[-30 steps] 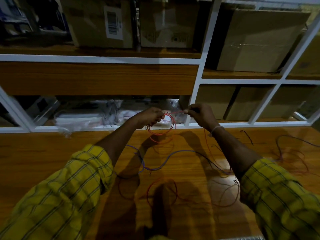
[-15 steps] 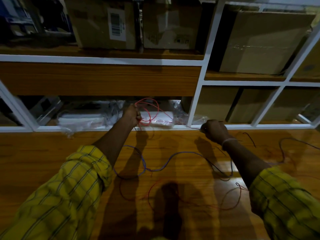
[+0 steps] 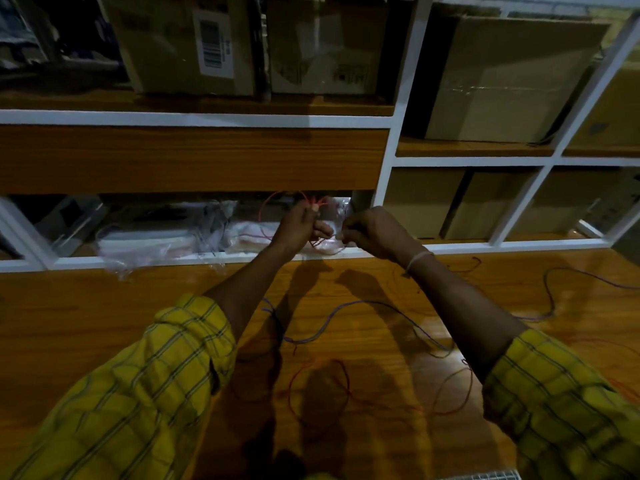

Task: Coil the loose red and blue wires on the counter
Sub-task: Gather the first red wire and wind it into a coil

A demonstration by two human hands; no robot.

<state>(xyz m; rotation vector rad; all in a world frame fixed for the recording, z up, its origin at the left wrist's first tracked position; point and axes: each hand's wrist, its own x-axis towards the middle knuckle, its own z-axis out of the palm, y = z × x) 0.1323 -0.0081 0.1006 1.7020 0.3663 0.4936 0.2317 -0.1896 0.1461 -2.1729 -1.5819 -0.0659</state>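
head view. both hands raised over the far edge of the wooden bench, in front of the lowest shelf of a white-framed unit. left hand: grip curled around a small red wire coil, loops standing above and behind the fingers, partly lost against clear plastic bags lying in that shelf. right hand: grip narrow, fingers curled, apparently pinching the red strand just beside the left hand; the strand between the two hands is thin and blurred, so the exact contact cannot be told. a pale band sits on the right wrist.

the rest of the red wire lies loose on the bench near the body, in open loops. blue wire snakes across the bench between the forearms, uncoiled; another dark strand lies at far right. cardboard boxes fill the upper shelves.

judgement: red coil in progress, blue untouched.

risks:
- red tail appears to cross the blue wire near the right forearm; pulling slack could drag the blue along or snag.
- springy loops may pop open if the left grip loosens during a wrap.
- coil held close to the bags; a loop could catch plastic.
- dim light makes strands hard to track.
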